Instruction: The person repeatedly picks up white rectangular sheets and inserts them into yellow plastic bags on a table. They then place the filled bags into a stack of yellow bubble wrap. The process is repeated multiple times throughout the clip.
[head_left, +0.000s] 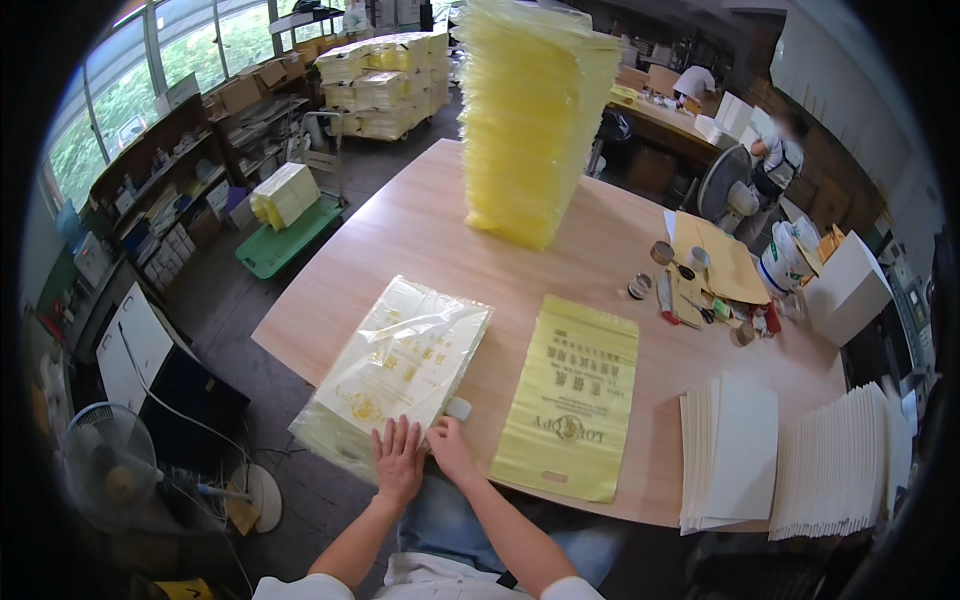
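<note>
A stack of paper in a clear, yellow-printed plastic bag (415, 345) lies tilted on the table in front of me. My left hand (400, 455) rests flat on the bag's near end, fingers stretched out, where loose film hangs past the table edge. Close beside it, my right hand (450, 447) is closed with curled fingers at the near right corner of the bag; what it pinches is hidden. A small white rounded piece (459, 408) sits just beyond the right fingers. To the right, a flat yellow printed bag (568, 400) with a handle slot lies alone.
A tall pile of yellow plastic bags (535, 120) stands at the table's far side. Scissors (708, 314), tape rolls and brown envelopes (715, 255) lie at the right. White paper stacks (730, 455) stand near right. Floor fans (722, 185) and two other people (780, 160) are beyond.
</note>
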